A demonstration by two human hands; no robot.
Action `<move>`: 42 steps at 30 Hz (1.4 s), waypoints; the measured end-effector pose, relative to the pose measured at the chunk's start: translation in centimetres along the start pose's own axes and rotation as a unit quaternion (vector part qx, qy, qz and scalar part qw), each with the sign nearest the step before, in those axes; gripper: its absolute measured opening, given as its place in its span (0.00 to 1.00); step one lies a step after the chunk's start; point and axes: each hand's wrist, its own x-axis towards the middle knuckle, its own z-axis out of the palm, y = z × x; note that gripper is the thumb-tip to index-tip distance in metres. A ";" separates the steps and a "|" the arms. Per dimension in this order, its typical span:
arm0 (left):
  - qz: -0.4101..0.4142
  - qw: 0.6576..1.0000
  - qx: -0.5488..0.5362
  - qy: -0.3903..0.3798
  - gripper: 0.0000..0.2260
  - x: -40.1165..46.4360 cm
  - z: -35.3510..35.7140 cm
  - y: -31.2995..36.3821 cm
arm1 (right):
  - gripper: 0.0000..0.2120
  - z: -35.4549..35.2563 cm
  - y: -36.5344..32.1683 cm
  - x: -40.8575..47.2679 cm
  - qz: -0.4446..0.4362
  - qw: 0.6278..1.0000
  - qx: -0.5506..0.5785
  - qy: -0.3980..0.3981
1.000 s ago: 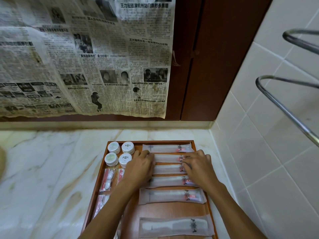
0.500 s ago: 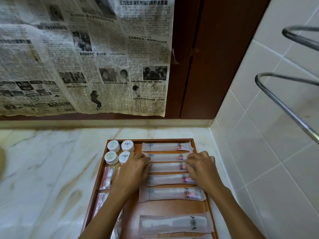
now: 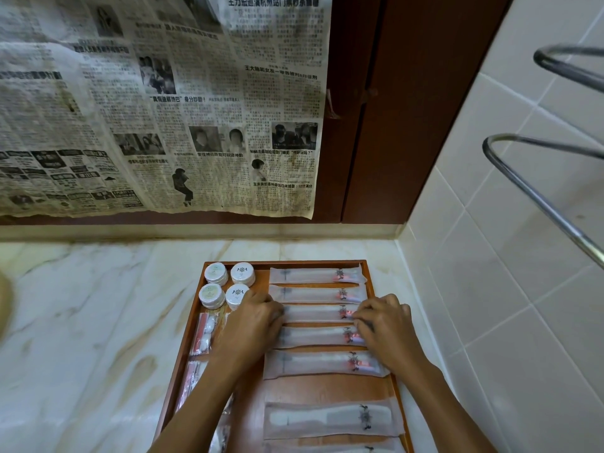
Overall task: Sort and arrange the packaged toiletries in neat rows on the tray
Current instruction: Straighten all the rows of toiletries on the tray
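Note:
A brown wooden tray [image 3: 327, 389] lies on the marble counter. Along its right side lie several long translucent toothbrush packets [image 3: 315, 276] in a column, and a comb packet [image 3: 330, 418] sits nearer me. Several round white tins [image 3: 242, 273] stand at the tray's far left, with small red-and-white sachets [image 3: 205, 331] below them. My left hand [image 3: 250, 325] rests with curled fingers on the left ends of the third and fourth packets [image 3: 315, 313]. My right hand [image 3: 387, 328] presses fingertips on their right ends.
The marble counter [image 3: 81, 322] stretches left of the tray. A white tiled wall [image 3: 506, 289] rises close on the right, with chrome rails [image 3: 539, 197] jutting out above. Newspaper [image 3: 157, 103] covers the dark wooden cabinet [image 3: 408, 109] behind.
Both hands have slid a little toward me along the column of toothbrush packets, from the second and third packets to the third and fourth. The view shifted slightly.

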 end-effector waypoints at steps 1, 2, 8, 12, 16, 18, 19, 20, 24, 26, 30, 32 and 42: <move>-0.001 1.000 -0.005 0.002 0.07 -0.1 0.0 -0.1 | 0.07 -0.1 -0.1 -0.1 0.002 1.000 0.002 0.001; -0.002 1.000 -0.008 0.006 0.07 -0.2 -0.1 -0.1 | 0.07 -0.2 -0.1 -0.2 0.002 1.000 0.006 0.000; 0.023 0.999 -0.004 -0.046 0.12 -0.7 0.2 0.4 | 0.06 -0.4 -0.5 -0.9 -0.009 1.000 0.003 -0.029; 0.026 0.996 0.014 -0.080 0.19 -0.6 1.1 -0.3 | 0.05 -0.4 -0.6 -0.9 -0.006 1.000 0.006 -0.030; 0.032 0.998 0.002 -0.059 0.11 -1.0 -0.2 1.1 | 0.06 -0.9 -0.4 -1.3 0.002 1.000 0.017 -0.018; 0.026 0.998 -0.005 -0.056 0.09 -1.8 -0.8 1.7 | 0.06 -1.3 -0.2 -2.0 0.019 0.999 0.033 -0.017; 0.022 0.998 -0.010 -0.056 0.09 -2.3 -1.0 1.8 | 0.06 -1.5 0.1 -2.6 0.022 0.999 0.035 -0.012; 0.019 0.998 -0.018 -0.059 0.09 -2.9 -1.1 1.9 | 0.05 -1.6 0.3 -3.2 0.024 0.999 0.036 -0.004; 0.030 0.996 -0.010 -0.084 0.12 -4.6 -1.0 2.5 | 0.05 -1.9 1.1 -5.7 0.055 0.998 0.034 0.007; 0.028 0.996 0.007 -0.089 0.13 -5.1 -1.0 3.0 | 0.05 -1.9 1.1 -6.5 0.061 0.998 0.022 -0.001; 0.016 0.996 -0.006 -0.085 0.13 -5.4 -1.0 3.5 | 0.08 -1.6 1.0 -7.1 0.069 0.998 0.008 -0.004; 0.020 0.997 -0.008 -0.079 0.13 -5.3 -1.1 3.5 | 0.07 -1.5 1.0 -7.1 0.067 0.998 0.006 -0.005; 0.014 1.000 -0.015 -0.019 0.06 -7.3 -0.8 2.2 | 0.06 -3.3 0.1 -8.5 0.064 0.989 0.119 -0.053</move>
